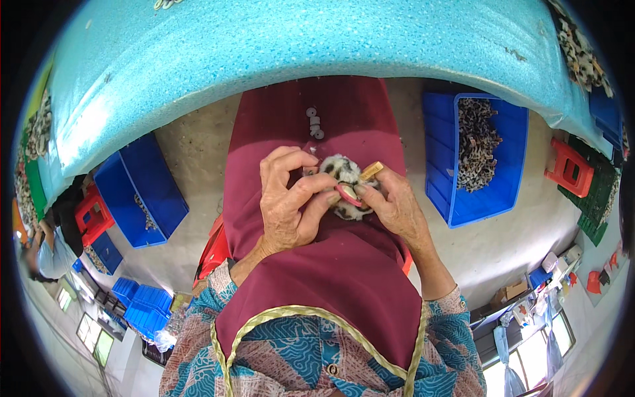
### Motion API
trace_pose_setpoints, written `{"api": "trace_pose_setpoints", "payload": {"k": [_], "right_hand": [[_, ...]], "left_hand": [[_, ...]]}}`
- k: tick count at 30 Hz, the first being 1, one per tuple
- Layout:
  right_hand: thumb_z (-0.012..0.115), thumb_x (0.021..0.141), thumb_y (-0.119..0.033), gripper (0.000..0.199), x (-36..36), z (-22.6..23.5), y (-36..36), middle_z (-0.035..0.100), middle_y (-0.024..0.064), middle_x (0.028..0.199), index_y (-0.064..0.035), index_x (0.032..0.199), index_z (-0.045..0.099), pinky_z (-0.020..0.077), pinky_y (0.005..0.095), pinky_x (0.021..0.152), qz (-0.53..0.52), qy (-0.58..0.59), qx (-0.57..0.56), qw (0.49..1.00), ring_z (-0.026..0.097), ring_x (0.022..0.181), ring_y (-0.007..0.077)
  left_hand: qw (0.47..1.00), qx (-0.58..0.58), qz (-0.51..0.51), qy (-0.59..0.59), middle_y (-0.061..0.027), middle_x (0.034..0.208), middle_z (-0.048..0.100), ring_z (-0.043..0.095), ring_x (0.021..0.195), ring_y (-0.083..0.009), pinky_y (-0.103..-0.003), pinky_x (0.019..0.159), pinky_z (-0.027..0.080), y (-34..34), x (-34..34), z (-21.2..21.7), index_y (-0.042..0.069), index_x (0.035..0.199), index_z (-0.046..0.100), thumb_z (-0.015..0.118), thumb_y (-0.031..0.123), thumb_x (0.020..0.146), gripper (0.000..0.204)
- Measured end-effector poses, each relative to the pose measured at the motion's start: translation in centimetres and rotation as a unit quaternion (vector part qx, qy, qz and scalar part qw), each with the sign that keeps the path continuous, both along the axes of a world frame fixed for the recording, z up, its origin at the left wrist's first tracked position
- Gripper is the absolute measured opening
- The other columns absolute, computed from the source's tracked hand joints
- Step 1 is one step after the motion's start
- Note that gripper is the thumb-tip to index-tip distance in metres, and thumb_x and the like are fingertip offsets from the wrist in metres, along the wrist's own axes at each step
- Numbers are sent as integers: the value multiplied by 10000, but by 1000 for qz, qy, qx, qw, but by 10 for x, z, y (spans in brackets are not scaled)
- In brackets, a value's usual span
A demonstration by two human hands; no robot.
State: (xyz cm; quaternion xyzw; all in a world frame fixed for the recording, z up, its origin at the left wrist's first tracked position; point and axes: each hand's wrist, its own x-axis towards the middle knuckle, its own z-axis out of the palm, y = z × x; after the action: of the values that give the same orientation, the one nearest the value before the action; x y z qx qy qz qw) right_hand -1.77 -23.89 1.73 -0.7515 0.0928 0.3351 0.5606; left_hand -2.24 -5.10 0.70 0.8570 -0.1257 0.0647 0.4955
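Over my lap, both hands meet at a small fluffy plush piece (340, 167), white with dark spots. My left hand (291, 198) is closed in a pinch on its near left side, thumb and forefinger at a pinkish-red rimmed part (348, 194) with a pale middle. From the other side my right hand (398, 204) grips the plush with its thumb by that rim. A short tan stick-like piece (372, 171) pokes out between the right thumb and fingers; its far end is hidden. More spotted fur shows below the rim. Underneath lies my maroon apron (278, 122).
A table with a speckled turquoise cover (297, 46) curves across the front. Right of my lap stands a blue crate (440, 159) holding spotted plush pieces (477, 142); another blue crate (142, 192) is at left. Red stools (572, 169) stand farther out. A person (54, 255) sits far left.
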Motion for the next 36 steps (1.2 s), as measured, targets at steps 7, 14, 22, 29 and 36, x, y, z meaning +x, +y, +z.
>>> {"api": "trace_pose_setpoints", "payload": {"k": [7, 14, 22, 29, 36], "right_hand": [[564, 787, -81, 156, -4, -8, 0, 617, 146, 750, 20, 901, 529, 465, 313, 606, 17, -51, 40, 998, 610, 661, 218], [540, 797, -36, 74, -6, -20, 9, 596, 122, 710, 26, 835, 524, 464, 305, 602, -17, -60, 49, 997, 583, 660, 145], [568, 817, -72, 107, -3, -19, 15, 583, 73, 693, 27, 827, 529, 471, 289, 597, -40, -23, 33, 998, 564, 645, 121], [702, 734, -148, 383, -6, -9, 2, 596, 107, 1012, -47, 1072, 555, 469, 314, 816, 8, -65, 123, 990, 587, 927, 191], [731, 665, -58, 246, -15, -20, 8, 592, 71, 820, -54, 875, 603, 473, 308, 643, 28, -190, 43, 981, 589, 709, 194]], "left_hand": [[965, -52, -11, 257, -16, 789, 566, 488, 783, -190, -319, 666, 400, -11, -7, 5, 88, 776, 677, 744, 74, 619, 171], [934, -90, 73, 339, -28, 802, 603, 539, 669, -116, -253, 587, 448, -16, -15, 1, 58, 821, 682, 766, 32, 594, 244], [889, -150, 84, 424, -59, 748, 608, 546, 638, -90, -236, 572, 446, -16, -14, -12, -6, 823, 661, 709, -15, 662, 168], [888, -129, 96, 431, -69, 712, 584, 538, 622, -113, -265, 572, 442, -16, -12, -11, -26, 769, 600, 617, -3, 760, 31], [895, -121, 57, 425, -56, 686, 560, 521, 620, -101, -264, 555, 433, -15, -12, -14, -16, 782, 570, 588, 31, 807, 57]]}}
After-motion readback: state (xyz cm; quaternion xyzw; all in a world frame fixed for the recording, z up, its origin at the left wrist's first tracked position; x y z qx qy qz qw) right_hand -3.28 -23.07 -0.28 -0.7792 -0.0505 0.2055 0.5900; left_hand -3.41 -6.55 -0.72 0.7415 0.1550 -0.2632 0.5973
